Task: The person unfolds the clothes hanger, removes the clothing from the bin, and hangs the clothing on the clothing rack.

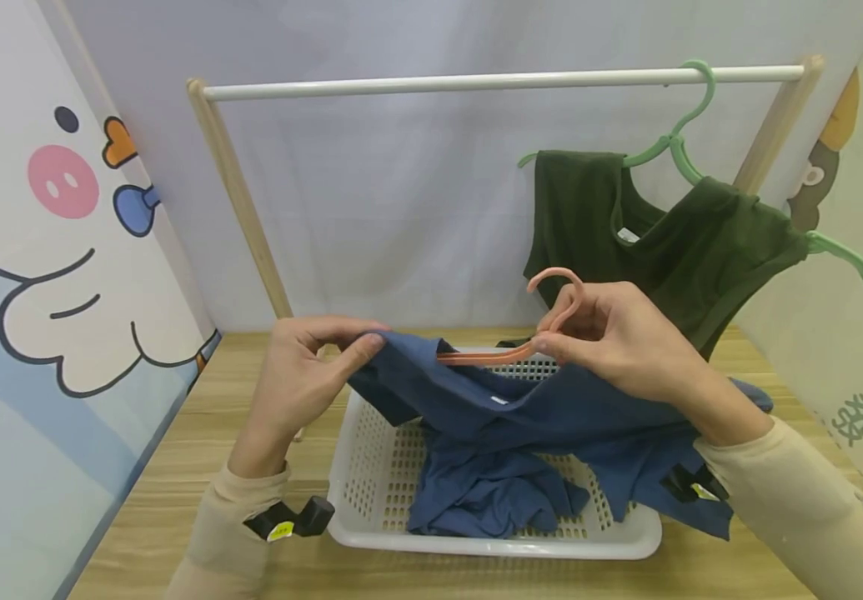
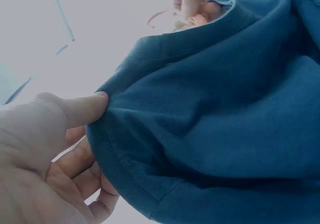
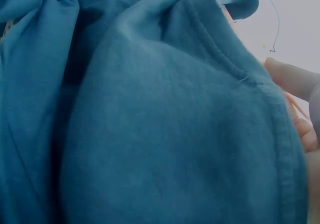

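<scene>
A blue sleeveless top (image 1: pixel 551 412) is held up over a white basket (image 1: pixel 491 546). At its left shoulder edge, my left hand (image 1: pixel 299 375) pinches the fabric between thumb and fingers; the left wrist view shows the thumb on the stitched armhole edge (image 2: pixel 107 114). My right hand (image 1: pixel 626 342) grips an orange hanger (image 1: pixel 487 358) just below its hook. One arm of the hanger runs through the neckline into the left shoulder; its tip is hidden by cloth. In the right wrist view, blue fabric (image 3: pixel 175 114) hangs beside my right fingers (image 3: pixel 292 79).
A dark green sleeveless top (image 1: pixel 649 250) hangs on a green hanger (image 1: pixel 689 158) from the right part of a white rail (image 1: pixel 401 85) with wooden posts. Crumpled blue cloth (image 1: pixel 487 496) lies in the basket; whether it is a separate piece, I cannot tell. Beneath is a wooden table (image 1: pixel 176 517).
</scene>
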Motion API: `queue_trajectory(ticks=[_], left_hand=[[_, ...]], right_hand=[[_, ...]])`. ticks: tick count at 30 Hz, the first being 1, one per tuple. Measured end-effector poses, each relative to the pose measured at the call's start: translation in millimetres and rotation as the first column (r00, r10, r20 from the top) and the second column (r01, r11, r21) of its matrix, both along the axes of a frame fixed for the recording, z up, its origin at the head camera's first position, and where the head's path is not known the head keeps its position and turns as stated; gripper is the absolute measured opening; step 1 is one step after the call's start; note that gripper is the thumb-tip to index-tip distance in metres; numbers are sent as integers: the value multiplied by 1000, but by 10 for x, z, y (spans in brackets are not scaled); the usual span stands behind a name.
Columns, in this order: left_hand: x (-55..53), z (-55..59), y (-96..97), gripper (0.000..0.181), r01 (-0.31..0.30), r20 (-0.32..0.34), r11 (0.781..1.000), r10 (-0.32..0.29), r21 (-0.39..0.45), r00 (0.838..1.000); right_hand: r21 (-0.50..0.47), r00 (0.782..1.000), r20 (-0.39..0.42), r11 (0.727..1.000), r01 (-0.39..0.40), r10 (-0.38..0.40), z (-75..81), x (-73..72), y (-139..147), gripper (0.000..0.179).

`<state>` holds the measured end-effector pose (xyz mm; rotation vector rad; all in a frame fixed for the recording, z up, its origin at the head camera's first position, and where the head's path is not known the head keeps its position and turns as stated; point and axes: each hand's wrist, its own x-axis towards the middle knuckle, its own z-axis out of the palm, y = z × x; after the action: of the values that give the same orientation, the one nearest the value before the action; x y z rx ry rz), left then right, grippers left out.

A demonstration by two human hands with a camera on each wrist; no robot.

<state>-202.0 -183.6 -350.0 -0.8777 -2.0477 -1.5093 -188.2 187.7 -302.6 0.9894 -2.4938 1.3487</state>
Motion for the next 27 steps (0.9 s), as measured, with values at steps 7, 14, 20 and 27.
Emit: queue_trajectory(ticks=[7,14,20,27], left_hand=[[3,31,-4,18,7,-81,992,4,130,997],[30,120,-127,15,-97,-121,983,116,155,986],[39,118,-107,16,-107,-130,984,126,144,983],[35,-50,178,16,-54,-27,986,50,-158,998]], right_hand=[[63,999,-30,998,-18,20,-78,-5,-48,13],[62,1000,3,998,-29,29,-80,-9,52,15],[59,999,13,998,-37,37,-93,14,61,16],[8,999,28,999,-35,35,-69,20,15,11]])
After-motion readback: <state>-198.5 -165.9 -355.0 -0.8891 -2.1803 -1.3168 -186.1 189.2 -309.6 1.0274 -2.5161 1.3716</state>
